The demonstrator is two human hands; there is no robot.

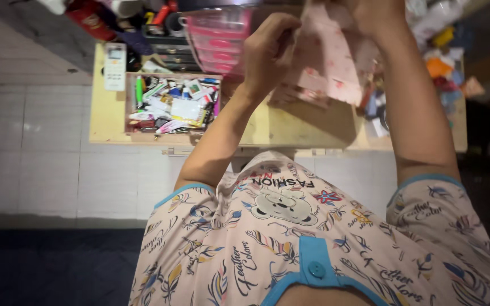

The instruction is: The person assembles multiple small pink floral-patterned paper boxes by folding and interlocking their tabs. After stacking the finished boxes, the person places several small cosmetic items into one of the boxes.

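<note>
Nearest the head camera is the person's own chest, in a pale printed top [290,238] with blue trim and a blue button; both bare forearms rise away from it toward a wooden surface [296,127] set against a tiled floor.

What both hands work on is a pink patterned cloth [327,56], small and soft, held up just above the far side of the surface. The left hand [267,51] is curled, fingers pressed together and pinching the cloth's near edge. The right hand [378,14] is mostly cut off by the top of the frame; it touches the cloth's upper part, but I cannot tell how far its fingers are closed.

As I judge it, the risk is the clutter all round. A stack of pink clear plastic trays [218,39] stands just beside the left hand, and a sideways sweep of that wrist could knock it over. The cloth hangs loose below the grip, so it may drag over the heap of small colourful items [443,68] by the right forearm and pull some off the edge.

Further left on the surface sits an open box [171,105] crammed with pens, packets and slips, and beyond it a white remote control [115,66], both well apart from the hands.
</note>
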